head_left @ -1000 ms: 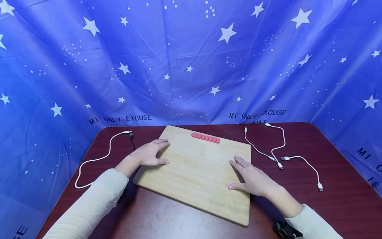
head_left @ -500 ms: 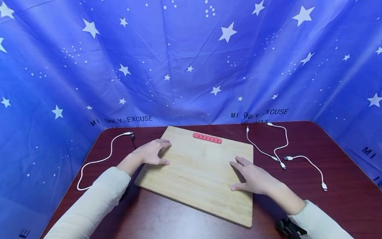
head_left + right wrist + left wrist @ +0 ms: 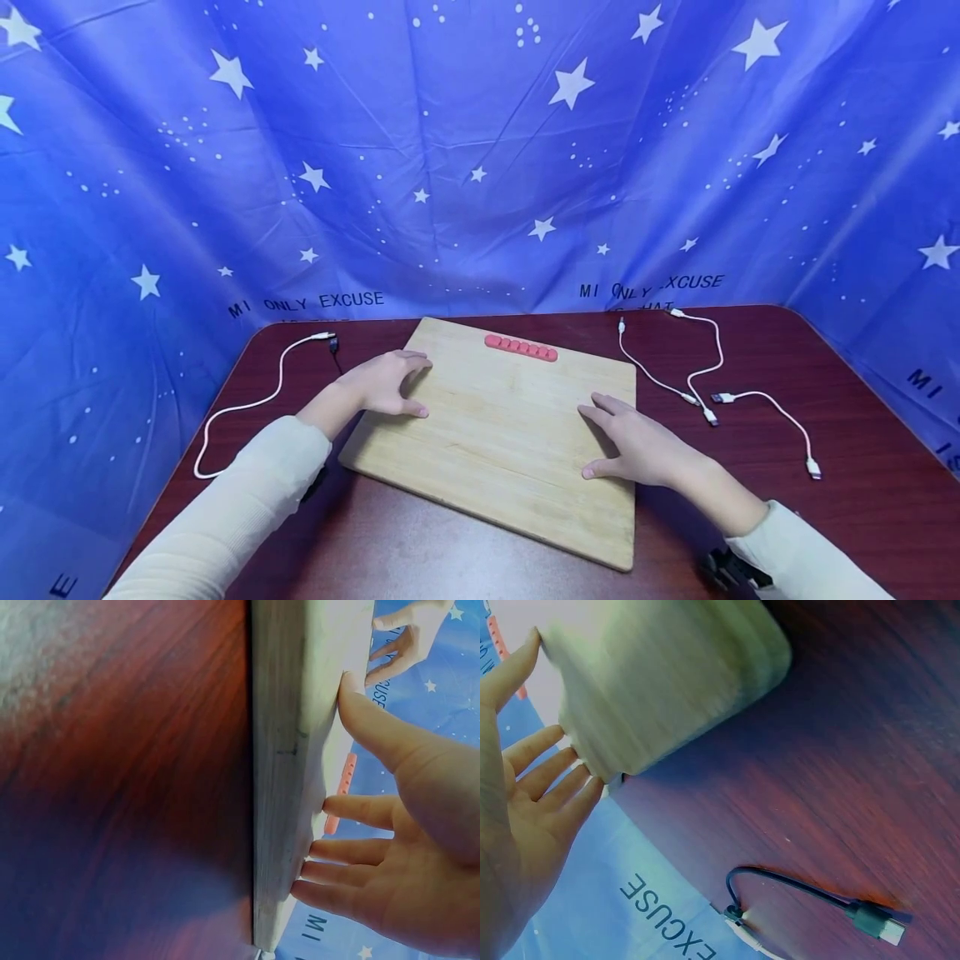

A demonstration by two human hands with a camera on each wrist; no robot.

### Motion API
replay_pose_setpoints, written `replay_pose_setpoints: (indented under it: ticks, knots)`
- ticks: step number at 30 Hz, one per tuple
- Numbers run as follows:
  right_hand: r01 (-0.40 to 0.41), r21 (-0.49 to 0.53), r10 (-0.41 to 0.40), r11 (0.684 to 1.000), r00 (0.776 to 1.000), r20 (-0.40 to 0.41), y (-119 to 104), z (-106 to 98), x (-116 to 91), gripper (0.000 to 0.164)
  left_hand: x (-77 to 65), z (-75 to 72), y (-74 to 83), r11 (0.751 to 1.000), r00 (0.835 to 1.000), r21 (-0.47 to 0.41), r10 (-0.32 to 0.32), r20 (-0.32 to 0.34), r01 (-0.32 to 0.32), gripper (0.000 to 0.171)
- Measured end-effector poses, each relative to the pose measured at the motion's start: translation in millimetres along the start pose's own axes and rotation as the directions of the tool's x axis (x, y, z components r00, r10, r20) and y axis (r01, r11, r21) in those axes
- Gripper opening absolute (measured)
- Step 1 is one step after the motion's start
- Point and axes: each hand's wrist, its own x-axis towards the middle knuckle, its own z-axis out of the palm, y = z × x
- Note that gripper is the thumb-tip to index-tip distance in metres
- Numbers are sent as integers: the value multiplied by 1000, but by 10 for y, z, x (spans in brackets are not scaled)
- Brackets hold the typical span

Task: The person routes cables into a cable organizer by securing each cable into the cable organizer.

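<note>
A pale wooden board (image 3: 495,433) lies at a slant on the dark red table. Near its far edge sits a red cable holder (image 3: 521,347) with a row of slots. My left hand (image 3: 382,383) rests its fingertips on the board's left side, thumb and fingers spread. On the right side of the board my right hand (image 3: 637,450) does likewise, its fingers spread apart. The right wrist view shows the fingertips of the right hand (image 3: 397,832) touching the board's top face (image 3: 337,742). In the left wrist view the left hand (image 3: 536,802) reaches over the board (image 3: 667,682).
A white cable (image 3: 240,407) and a black cable end (image 3: 334,344) lie left of the board. Several white cables lie to the right, among them a short USB cable (image 3: 772,404). A blue starry curtain (image 3: 465,167) hangs around the table's back and sides.
Both hands stay on the board in nearly the same place. The whole head view has shifted very slightly; no object has visibly moved on the table.
</note>
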Motion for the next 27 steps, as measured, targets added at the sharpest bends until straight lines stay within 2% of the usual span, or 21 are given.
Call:
replay_pose_setpoints:
  ticks: [7,14,27]
  knots:
    - [21,41,-20,999,1000,-5,24,39,-6,81,-70,82,-11,1000,1000,15,1,-15,-1,75]
    - [42,122,-42,992,999,-5,92,38,55,80,-102,82,2,999,999,53,-6,-54,9,74]
    - [69,133,-72,989,997,16,161,-6,138,82,-170,133,46,997,994,83,-3,-111,12,72]
